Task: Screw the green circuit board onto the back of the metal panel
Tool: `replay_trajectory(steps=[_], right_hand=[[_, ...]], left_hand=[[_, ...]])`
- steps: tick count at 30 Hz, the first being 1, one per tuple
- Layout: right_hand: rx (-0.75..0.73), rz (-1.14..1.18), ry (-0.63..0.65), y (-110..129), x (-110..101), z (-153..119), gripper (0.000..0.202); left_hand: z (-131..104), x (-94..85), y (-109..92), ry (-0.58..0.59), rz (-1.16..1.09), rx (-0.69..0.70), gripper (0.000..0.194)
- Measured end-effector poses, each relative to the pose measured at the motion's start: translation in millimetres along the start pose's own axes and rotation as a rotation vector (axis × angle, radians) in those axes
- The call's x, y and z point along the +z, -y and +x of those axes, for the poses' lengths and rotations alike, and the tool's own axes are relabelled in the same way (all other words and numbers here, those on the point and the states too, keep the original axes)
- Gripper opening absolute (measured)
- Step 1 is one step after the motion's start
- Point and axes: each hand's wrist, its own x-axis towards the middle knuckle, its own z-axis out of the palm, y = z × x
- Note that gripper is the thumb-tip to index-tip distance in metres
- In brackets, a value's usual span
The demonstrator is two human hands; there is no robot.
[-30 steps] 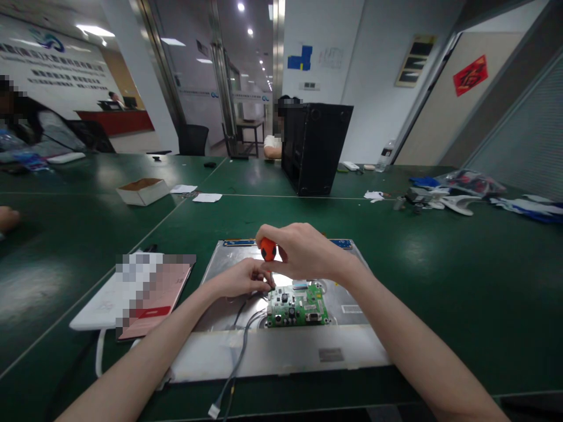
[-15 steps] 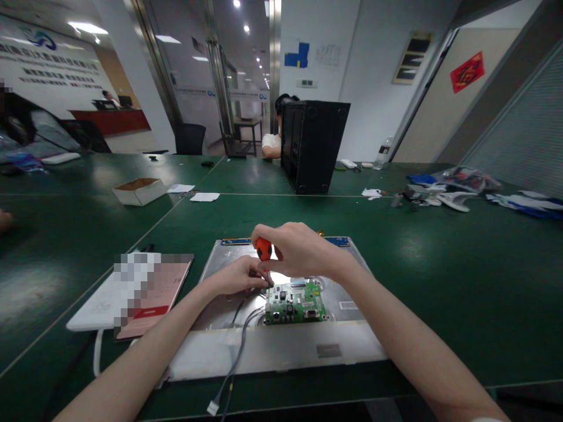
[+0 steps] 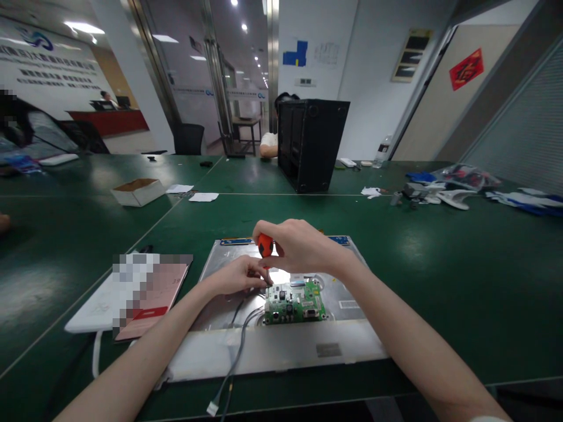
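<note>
My right hand (image 3: pixel 297 243) is wrapped round the orange and black handle of a screwdriver (image 3: pixel 265 245), held upright with its tip at the upper left corner of a green circuit board (image 3: pixel 294 302). Beside that corner, my left hand (image 3: pixel 241 274) has its fingers pinched close to the tip; what they hold, if anything, is hidden. The board lies on the back of a silver metal panel (image 3: pixel 281 349). Grey cables (image 3: pixel 243 346) run from the board's left side over the panel's front edge, ending in a white connector (image 3: pixel 213 407).
Left of the panel lie a white device (image 3: pixel 94 305) and a pink booklet (image 3: pixel 169 287). Farther back are an open box (image 3: pixel 138 192), papers (image 3: pixel 203 197) and a black case (image 3: pixel 312 146), with a person behind it. Bags and parts (image 3: pixel 435 190) lie at the right.
My right hand has shifted very slightly, still on the screwdriver. The view has moved a little; my left hand and the board stay in place.
</note>
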Motion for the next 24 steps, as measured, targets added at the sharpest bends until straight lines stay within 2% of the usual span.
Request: replay_trajectory(steps=[17, 24], right_hand=[[0.003, -0.002, 0.034, 2.2, 0.5, 0.5, 0.019], [-0.001, 0.0, 0.034, 2.8, -1.3, -0.5, 0.017]], left_hand=[[-1.8, -1.2, -2.4, -0.015, 0.042, 0.028, 0.018], [-0.1, -2.0, 4.1, -0.019, 0.053, 0.043, 0.017]])
